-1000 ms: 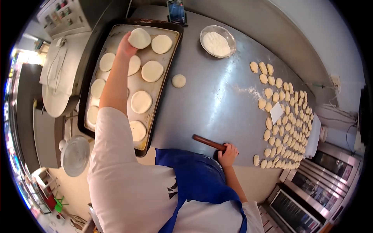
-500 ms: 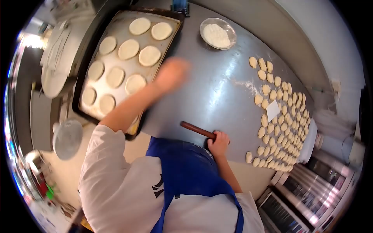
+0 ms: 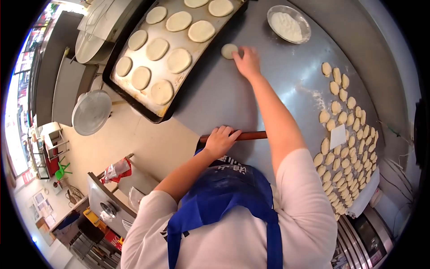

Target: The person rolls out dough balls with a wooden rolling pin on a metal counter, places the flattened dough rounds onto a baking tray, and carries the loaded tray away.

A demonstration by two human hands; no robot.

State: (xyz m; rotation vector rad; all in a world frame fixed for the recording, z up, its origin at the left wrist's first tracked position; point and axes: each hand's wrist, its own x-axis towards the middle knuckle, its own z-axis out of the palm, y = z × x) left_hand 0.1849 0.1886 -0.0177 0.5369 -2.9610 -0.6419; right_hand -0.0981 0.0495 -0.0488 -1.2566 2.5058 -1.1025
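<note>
Beside the tray, a small round dough disc [image 3: 229, 51] lies on the metal table. My right hand [image 3: 248, 62] is at its right edge, fingers apart, the fingertips touching or very near it. The fingers of my left hand [image 3: 221, 141] are wrapped over a dark wooden rolling pin [image 3: 251, 136] at the table's front edge; my right forearm hides the pin's right end. Several flattened dough rounds [image 3: 178, 60] rest on the dark-rimmed baking tray [image 3: 157, 119] at the upper left.
A metal bowl of flour [image 3: 287, 26] stands at the upper right. Several small dough pieces [image 3: 336, 107] cover the table's right side, with a white scraper [image 3: 338, 136] lying among them. A round fan-like object [image 3: 92, 112] is left of the tray.
The view has shifted. My left hand has left the tray area and come down onto the rolling pin. My right hand has let go of the pin and reached up to the small disc.
</note>
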